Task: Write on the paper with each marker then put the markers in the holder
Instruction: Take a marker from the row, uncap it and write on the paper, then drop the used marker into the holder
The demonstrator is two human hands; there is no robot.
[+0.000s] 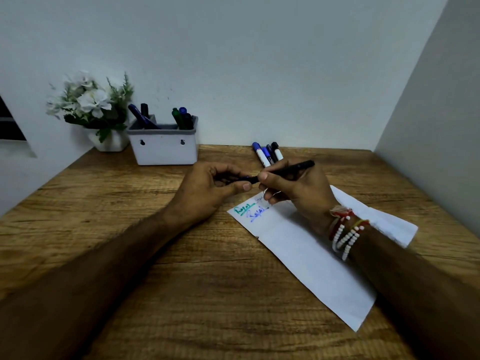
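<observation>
My right hand (298,193) grips a thin black marker (293,168) above the top edge of the white paper (306,255). My left hand (207,188) pinches the marker's front end, where a dark cap (241,179) sits. The paper carries green, blue and faint grey writing near its upper left corner. Several loose markers (267,153) with blue and black caps lie behind my right hand. The white holder (163,149) stands at the back and contains several markers.
A white pot of white flowers (91,105) stands left of the holder against the wall. The wooden table (181,281) meets walls at the back and on the right. Beaded bracelets circle my right wrist.
</observation>
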